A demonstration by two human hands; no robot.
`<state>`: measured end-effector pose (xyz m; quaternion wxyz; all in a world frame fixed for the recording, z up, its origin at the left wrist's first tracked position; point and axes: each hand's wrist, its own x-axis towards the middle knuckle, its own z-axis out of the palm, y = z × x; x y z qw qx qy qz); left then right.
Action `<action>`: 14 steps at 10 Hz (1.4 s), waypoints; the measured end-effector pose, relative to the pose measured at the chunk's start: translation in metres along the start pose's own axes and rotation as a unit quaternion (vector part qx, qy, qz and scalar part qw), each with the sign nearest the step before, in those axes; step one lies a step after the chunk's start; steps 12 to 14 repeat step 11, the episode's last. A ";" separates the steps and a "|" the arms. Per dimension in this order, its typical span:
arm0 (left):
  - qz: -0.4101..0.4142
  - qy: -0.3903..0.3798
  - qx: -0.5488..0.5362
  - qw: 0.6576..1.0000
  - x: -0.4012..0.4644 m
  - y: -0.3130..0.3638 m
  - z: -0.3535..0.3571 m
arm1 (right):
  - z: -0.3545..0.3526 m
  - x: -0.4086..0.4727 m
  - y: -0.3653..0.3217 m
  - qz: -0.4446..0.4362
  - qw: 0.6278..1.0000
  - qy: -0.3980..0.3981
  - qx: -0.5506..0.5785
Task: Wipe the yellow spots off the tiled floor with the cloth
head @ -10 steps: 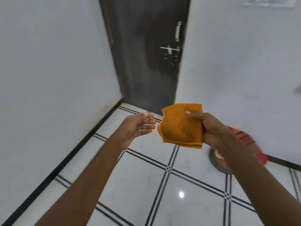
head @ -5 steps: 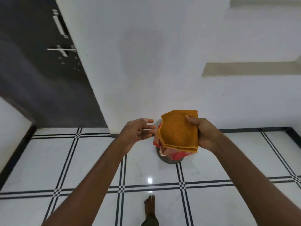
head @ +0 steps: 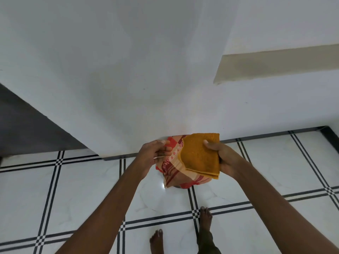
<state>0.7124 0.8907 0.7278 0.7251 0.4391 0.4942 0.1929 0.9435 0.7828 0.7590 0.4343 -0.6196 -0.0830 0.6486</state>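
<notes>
- Our right fingers point(head: 208, 143) are closed over the folded orange cloth point(head: 200, 156); the thumb lies on its top face and the right hand point(head: 226, 159) grips its right edge.
- We hold the cloth in the air, above the tiled floor point(head: 82, 189), near the white wall point(head: 128, 70).
- Our left hand point(head: 153, 154) is just beside the cloth, fingers half curled and holding nothing; we cannot tell whether it touches the patterned fabric.
- Behind the cloth we see a red and beige patterned fabric point(head: 174, 173) over something low on the floor.
- Our two bare feet point(head: 205, 219) stand on the white tiles with black double lines.
</notes>
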 end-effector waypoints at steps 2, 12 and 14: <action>-0.051 0.054 -0.012 0.997 0.096 -0.033 0.032 | -0.061 0.124 -0.002 0.064 0.997 -0.041 -0.018; -0.128 0.130 0.244 0.952 0.370 -0.307 0.015 | -0.157 0.497 0.219 -0.043 0.875 0.193 -0.441; -0.128 0.130 0.244 0.952 0.370 -0.307 0.015 | -0.157 0.497 0.219 -0.043 0.875 0.193 -0.441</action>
